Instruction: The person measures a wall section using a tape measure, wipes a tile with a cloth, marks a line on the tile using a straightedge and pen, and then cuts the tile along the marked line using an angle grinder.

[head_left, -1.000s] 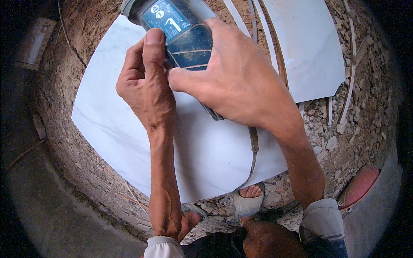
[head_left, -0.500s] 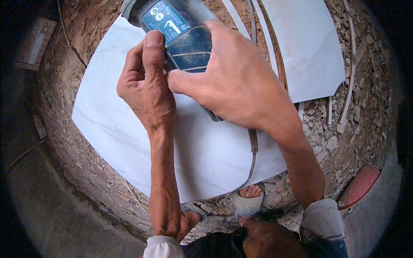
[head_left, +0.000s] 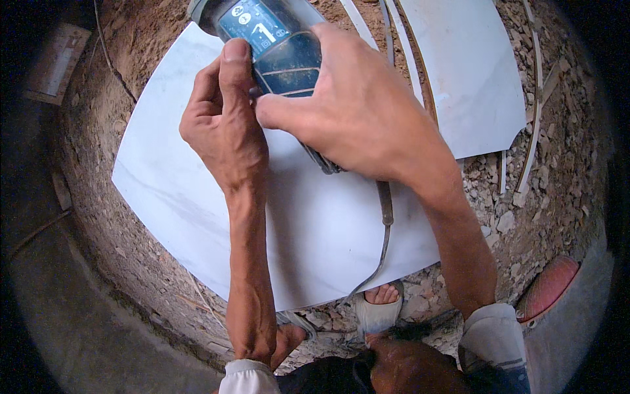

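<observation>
A blue angle grinder (head_left: 287,65) with a label on its body is held up near the top of the view, above a large white marbled tile (head_left: 190,203). My right hand (head_left: 367,108) wraps round the grinder's body from the right, its thumb reaching across toward my left hand. Closed at the grinder's left side is my left hand (head_left: 230,125), thumb upright against the edge; its curled fingertips are partly hidden. From the grinder's rear end a dark power cord (head_left: 386,207) runs down over the tile. The grinder's head is partly cut off by the frame.
Another white tile (head_left: 462,79) lies at the upper right, beside narrow cut strips (head_left: 410,56). Rubble (head_left: 505,217) and brown soil surround the tiles. My sandalled foot (head_left: 382,302) stands at the near tile edge. A red rounded object (head_left: 550,287) lies at right.
The grinder and my right hand have shifted slightly upward in the view. My left hand keeps nearly the same place and grip.
</observation>
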Available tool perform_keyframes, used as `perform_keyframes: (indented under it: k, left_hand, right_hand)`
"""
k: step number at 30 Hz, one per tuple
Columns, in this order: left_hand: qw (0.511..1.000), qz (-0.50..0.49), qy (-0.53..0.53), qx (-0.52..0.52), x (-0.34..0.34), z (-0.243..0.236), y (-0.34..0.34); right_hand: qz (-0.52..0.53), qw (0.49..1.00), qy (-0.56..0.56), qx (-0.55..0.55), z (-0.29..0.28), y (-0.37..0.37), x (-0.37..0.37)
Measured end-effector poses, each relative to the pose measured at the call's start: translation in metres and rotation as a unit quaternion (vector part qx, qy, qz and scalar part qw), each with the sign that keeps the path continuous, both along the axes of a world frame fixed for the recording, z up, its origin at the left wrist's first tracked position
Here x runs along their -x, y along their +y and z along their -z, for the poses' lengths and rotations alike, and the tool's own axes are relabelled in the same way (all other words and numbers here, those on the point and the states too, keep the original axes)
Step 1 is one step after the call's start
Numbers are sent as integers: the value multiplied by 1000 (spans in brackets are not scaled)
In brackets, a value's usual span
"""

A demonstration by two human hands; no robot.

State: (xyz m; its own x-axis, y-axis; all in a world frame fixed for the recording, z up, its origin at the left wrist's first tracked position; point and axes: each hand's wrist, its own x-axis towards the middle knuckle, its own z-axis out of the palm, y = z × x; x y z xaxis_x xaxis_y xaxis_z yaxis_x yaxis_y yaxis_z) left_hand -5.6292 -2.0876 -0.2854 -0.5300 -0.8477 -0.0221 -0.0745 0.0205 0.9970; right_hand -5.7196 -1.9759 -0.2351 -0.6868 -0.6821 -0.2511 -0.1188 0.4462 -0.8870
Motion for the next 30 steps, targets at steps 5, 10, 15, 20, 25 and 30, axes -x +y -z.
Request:
perform_keyframes:
  k: [5,10,15,20,25,30]
  left_hand:
    - [1000,4,-23,0,-4,2,3]
    - [1000,-6,-18,1,-7,2,3]
    - [1000,4,-25,-5,-10,0,7]
    - [1000,-5,-21,-19,-9,3,12]
    - [1000,-8,-22,2,-11,-3,10]
    - [1000,3,-15,8,-13,3,16]
  right_hand:
    - [-1,999,-20,-30,15,8,-3]
    - [9,998,-48,-47,-11,16,-1]
    - [5,998,-56,-41,-14,20,-1]
    - [5,999,-2,-46,11,18,-8]
    - [13,999,21,-39,14,16,-14]
    - [15,999,26,-36,18,21,-15]
